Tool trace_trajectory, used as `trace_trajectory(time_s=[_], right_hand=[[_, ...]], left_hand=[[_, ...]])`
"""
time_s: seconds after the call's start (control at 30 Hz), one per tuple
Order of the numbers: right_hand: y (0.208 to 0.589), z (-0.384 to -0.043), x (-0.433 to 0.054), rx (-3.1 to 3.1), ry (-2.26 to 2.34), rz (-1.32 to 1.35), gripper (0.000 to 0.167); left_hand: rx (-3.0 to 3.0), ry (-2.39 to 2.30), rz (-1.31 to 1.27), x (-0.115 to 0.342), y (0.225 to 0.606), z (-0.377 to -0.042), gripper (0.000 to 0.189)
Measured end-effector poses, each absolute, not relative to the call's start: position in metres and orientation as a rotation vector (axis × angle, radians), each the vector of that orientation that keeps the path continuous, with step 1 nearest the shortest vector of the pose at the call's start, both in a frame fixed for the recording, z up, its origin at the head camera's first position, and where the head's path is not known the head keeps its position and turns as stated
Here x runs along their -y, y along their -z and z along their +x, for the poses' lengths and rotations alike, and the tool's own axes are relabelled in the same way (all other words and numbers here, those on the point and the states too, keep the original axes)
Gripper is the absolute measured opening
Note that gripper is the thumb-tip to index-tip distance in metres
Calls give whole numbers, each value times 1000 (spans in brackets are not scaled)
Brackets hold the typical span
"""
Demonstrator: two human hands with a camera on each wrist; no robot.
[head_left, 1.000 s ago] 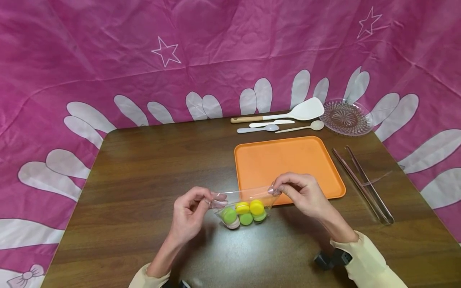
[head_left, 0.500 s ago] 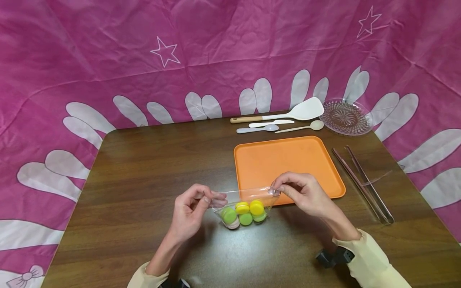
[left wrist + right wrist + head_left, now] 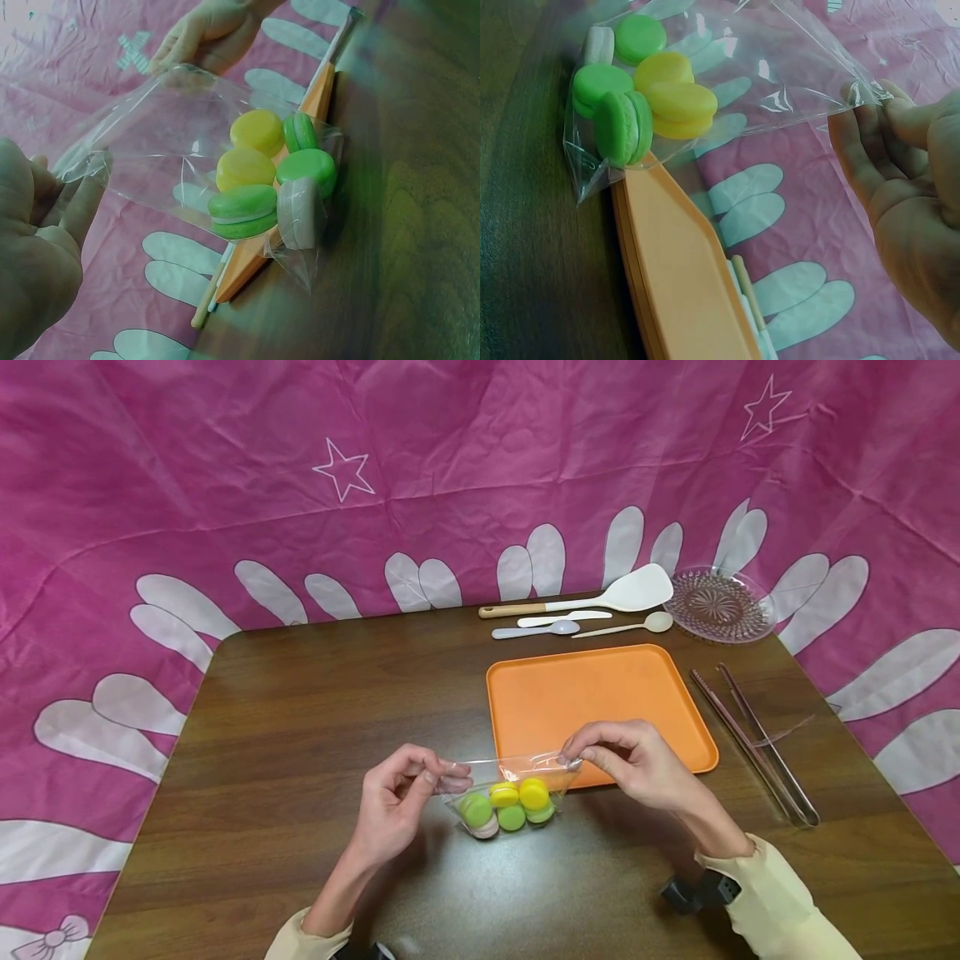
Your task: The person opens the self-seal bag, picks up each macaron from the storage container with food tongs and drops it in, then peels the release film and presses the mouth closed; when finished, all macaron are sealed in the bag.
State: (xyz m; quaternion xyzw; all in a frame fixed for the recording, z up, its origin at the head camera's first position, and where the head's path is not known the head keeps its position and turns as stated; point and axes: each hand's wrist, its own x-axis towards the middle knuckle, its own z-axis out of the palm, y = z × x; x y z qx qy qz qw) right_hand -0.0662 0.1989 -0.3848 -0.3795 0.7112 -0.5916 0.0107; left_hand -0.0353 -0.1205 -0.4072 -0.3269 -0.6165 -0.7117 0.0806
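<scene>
Between my hands hangs a clear plastic bag (image 3: 487, 771) with several macarons inside. Two yellow macarons (image 3: 245, 168) lie above green macarons (image 3: 622, 127) and one pale greyish macaron (image 3: 298, 214). My left hand (image 3: 393, 797) pinches the bag's upper left corner between thumb and fingers. At the upper right corner my right hand (image 3: 637, 764) pinches the film the same way. The bag's top edge is stretched between the two hands, just in front of the orange tray. Whether its bottom touches the table cannot be told.
An orange tray (image 3: 592, 693) lies behind the bag, with metal tongs (image 3: 757, 747) to its right. Farther back are a white spatula (image 3: 637, 589), a white knife (image 3: 562, 618), two spoons, one a beige spoon (image 3: 658, 622), and a clear patterned plate (image 3: 720, 603). A pink cloth (image 3: 450, 443) hangs behind.
Both hands keep their hold on the bag and stay nearly in place. The film between them has shifted slightly; the macarons look the same.
</scene>
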Motion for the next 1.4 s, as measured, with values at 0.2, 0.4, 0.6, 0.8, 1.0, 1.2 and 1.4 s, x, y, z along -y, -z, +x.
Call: trace_trajectory(time_s=[0.2, 0.4, 0.6, 0.8, 1.0, 1.2, 1.4], right_hand=[[384, -68, -199, -2203, 1851, -1186, 25], [385, -68, -198, -2200, 1880, -1188, 27], [384, -68, -197, -2192, 1907, -1149, 26], [384, -68, -195, -2152, 1941, -1160, 23], [383, -67, -194, -2150, 1962, -1166, 23], [383, -64, -191, -2178, 1996, -1110, 20], [385, -62, -188, -2230, 1996, -1119, 11]], left_hand=[[1845, 2130, -963, 120, 407, -34, 13], [1865, 2051, -957, 119, 405, -33, 16], [1850, 1969, -987, 118, 404, -34, 16], [1906, 1947, -987, 121, 404, -36, 23], [1961, 1861, -980, 123, 402, -36, 26], [1864, 1872, -1027, 119, 400, -36, 14], [1989, 1802, -855, 117, 400, -33, 28]])
